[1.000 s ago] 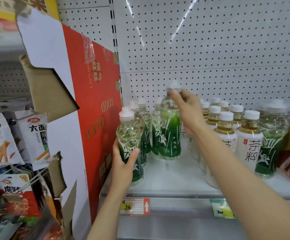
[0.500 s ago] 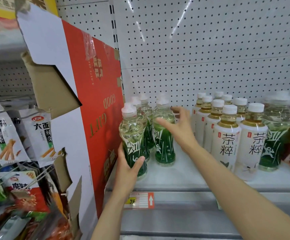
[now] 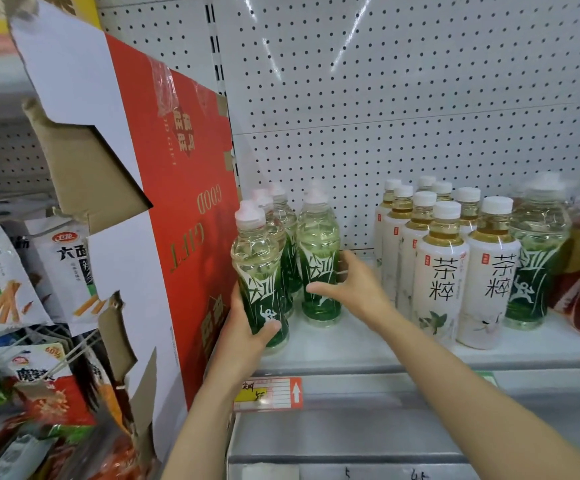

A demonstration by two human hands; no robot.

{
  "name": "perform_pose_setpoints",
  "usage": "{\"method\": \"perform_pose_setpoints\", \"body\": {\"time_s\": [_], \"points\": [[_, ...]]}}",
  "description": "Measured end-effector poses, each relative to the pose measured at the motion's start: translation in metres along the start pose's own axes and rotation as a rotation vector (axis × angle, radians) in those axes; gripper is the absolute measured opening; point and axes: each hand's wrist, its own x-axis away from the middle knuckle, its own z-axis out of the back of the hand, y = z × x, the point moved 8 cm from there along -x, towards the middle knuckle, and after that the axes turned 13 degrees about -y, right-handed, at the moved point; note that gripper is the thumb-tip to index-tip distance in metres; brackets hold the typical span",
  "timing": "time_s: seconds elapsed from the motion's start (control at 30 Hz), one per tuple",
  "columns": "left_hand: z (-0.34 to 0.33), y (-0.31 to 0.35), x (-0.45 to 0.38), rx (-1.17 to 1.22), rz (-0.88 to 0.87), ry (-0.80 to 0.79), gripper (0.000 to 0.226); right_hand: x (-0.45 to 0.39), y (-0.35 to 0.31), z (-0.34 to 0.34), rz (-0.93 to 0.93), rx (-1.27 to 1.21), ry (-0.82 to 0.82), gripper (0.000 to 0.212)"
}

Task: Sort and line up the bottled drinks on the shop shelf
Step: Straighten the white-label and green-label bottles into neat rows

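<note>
L hand [image 3: 243, 332] grip closed on front green-label bottle [image 3: 259, 271], shelf [image 3: 350, 344] left end. R hand [image 3: 354, 289] open beside 2nd [image 3: 318, 258]. Approx 5 green-label left, 8 white-label tea bottles [image 3: 441, 271] right.

Green-labelled bottles [image 3: 318, 258]: clear plastic, pale liquid, white caps, upright, clustered at the shelf's [image 3: 350, 344] 9 o'clock end. The front bottle [image 3: 259, 271] stands at the shelf edge. White-labelled tea bottles [image 3: 442, 271]: amber liquid, white caps, upright, two rows running toward 12 o'clock, at centre. One further green bottle [image 3: 538, 258] stands upright at their 3 o'clock side.
</note>
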Motion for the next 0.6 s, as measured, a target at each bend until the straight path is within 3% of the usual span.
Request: {"method": "perform_pose_setpoints", "body": {"time_s": [0.37, 0.5, 0.6], "points": [[-0.006, -0.006, -0.004, 0.007, 0.014, 0.028, 0.089, 0.014, -0.005, -0.006, 0.077, 0.027, 0.125, 0.063], [-0.001, 0.000, 0.005, -0.043, 0.022, 0.210, 0.089, 0.046, -0.006, 0.002, 0.136, 0.374, 0.203, 0.062], [0.001, 0.011, 0.011, -0.073, -0.019, 0.376, 0.083, 0.085, -0.012, 0.012, 0.317, 0.647, 0.328, 0.047]]}}
